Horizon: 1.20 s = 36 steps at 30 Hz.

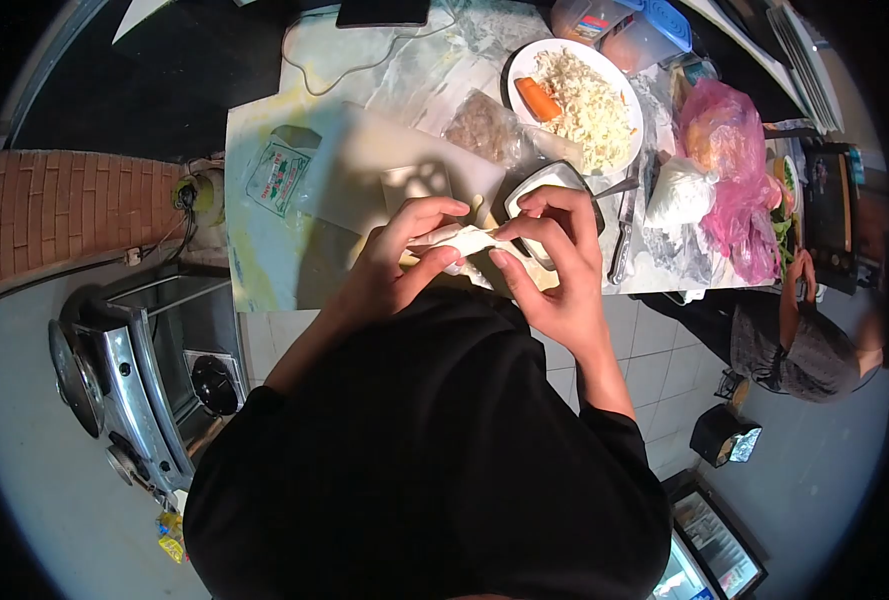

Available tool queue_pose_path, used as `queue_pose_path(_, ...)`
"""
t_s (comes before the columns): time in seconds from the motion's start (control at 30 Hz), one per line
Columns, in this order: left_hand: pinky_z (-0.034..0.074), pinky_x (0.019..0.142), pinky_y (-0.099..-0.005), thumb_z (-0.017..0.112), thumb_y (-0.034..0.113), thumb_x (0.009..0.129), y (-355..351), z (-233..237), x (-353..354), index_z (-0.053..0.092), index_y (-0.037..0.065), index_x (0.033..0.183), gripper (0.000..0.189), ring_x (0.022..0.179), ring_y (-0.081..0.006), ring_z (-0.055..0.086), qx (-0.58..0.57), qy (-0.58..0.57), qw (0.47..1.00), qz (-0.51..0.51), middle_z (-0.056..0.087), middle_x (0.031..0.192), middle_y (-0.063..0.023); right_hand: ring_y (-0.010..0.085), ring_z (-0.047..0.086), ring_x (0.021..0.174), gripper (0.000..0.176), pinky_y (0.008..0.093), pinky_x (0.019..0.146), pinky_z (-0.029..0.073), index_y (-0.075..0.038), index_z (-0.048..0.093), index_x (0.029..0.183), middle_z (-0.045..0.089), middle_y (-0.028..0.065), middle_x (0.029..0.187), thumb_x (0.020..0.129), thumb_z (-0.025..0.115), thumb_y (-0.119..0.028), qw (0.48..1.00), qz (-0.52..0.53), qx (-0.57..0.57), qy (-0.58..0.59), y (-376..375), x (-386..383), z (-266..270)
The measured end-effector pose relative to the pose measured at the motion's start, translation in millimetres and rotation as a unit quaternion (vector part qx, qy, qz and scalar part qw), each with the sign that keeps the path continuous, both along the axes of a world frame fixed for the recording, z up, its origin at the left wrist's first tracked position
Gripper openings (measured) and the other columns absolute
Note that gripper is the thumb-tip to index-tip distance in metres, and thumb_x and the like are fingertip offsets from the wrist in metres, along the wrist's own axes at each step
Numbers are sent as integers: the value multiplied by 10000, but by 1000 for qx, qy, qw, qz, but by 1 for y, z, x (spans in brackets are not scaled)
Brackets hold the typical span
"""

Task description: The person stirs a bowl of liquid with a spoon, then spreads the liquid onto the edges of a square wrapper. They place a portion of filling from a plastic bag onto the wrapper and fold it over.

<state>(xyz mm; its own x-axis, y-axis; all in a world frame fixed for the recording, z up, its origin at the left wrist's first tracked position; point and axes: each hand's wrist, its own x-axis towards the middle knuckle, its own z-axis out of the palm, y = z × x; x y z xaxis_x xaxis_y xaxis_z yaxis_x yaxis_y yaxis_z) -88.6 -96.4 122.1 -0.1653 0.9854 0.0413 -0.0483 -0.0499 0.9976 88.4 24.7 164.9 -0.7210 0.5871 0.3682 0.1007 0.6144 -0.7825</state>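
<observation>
Between 2 hands (399,255) (568,258), pale wrapper (470,240), partly hidden

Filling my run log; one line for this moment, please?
left hand: holding pale folded piece; right hand: at its right end; plate: shredded food, orange chunk; knife: on table

No text is legible, even on the packet (278,178).

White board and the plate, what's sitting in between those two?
A clear bag of something brownish lies between the white board and the plate, as the head view shows; I can't tell what's inside.
</observation>
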Motion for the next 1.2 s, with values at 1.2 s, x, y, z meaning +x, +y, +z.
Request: queue_pose_path(1.2, 549, 941, -379, 619, -33, 946, -5, -8, 1, 414, -38, 1371, 472, 1138, -294, 647, 36, -30, 999, -19, 588, 1282, -206, 204, 595, 937, 425, 320, 868, 490, -59, 380, 1168, 598, 141, 1006, 884, 626, 138, 984, 79, -121, 100, -8, -3, -2)
